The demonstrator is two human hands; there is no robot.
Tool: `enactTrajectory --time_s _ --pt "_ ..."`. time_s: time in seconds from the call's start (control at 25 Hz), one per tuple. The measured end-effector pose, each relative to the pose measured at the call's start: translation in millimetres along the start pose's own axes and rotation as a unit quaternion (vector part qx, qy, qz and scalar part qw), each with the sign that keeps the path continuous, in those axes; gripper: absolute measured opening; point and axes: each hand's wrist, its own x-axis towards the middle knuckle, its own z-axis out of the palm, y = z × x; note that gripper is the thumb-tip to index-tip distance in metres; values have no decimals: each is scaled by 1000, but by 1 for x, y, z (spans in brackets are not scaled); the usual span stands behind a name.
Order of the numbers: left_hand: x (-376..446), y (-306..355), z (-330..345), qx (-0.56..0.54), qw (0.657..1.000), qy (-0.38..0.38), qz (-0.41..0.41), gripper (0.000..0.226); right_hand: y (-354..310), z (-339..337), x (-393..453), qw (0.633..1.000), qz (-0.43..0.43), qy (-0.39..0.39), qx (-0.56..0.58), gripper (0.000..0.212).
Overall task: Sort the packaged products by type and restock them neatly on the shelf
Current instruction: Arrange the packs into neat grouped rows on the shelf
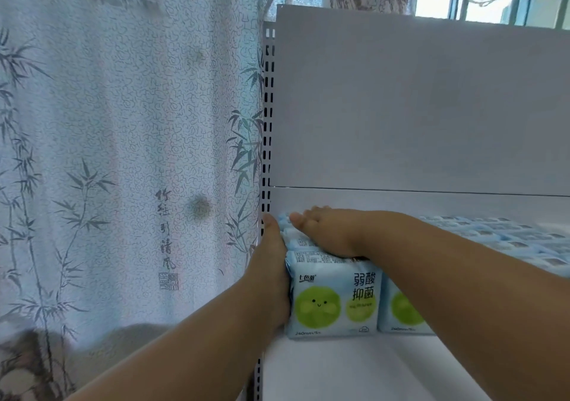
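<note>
Packs glossy, pillowy | left hand flat against side | right hand flat on top

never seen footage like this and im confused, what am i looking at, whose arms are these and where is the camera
There is no machine here. A person wears one camera on the head, looking forward and down, so the two bare arms are their own. They stand at the left end of a white shelf. The left hand presses flat against the side of the end row of blue packs with green circles. The right hand lies flat on top of that row. Neither has a grip on anything. More packs fill the shelf to the right. A bamboo-print curtain hangs on the left.
</note>
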Motion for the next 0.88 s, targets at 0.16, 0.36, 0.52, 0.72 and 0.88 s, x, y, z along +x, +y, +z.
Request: enactTrajectory --time_s 0.16,0.36,0.52,0.72,0.88 --pt "13 -3 3 5 999 41 19 69 2 0 18 999 10 -24 -34 70" --pt "30 -9 -11 -18 1000 -9 9 69 2 -1 18 998 9 -33 -54 71" --pt "25 -7 -15 7 1000 16 9 65 -4 -5 -1 999 0 -31 -12 74" --pt "21 -4 -11 -7 1000 24 1 61 -22 -21 -45 996 -64 -42 -52 108" --pt "26 -6 -13 -9 999 -2 -52 84 -17 9 -52 980 -84 17 -177 136"
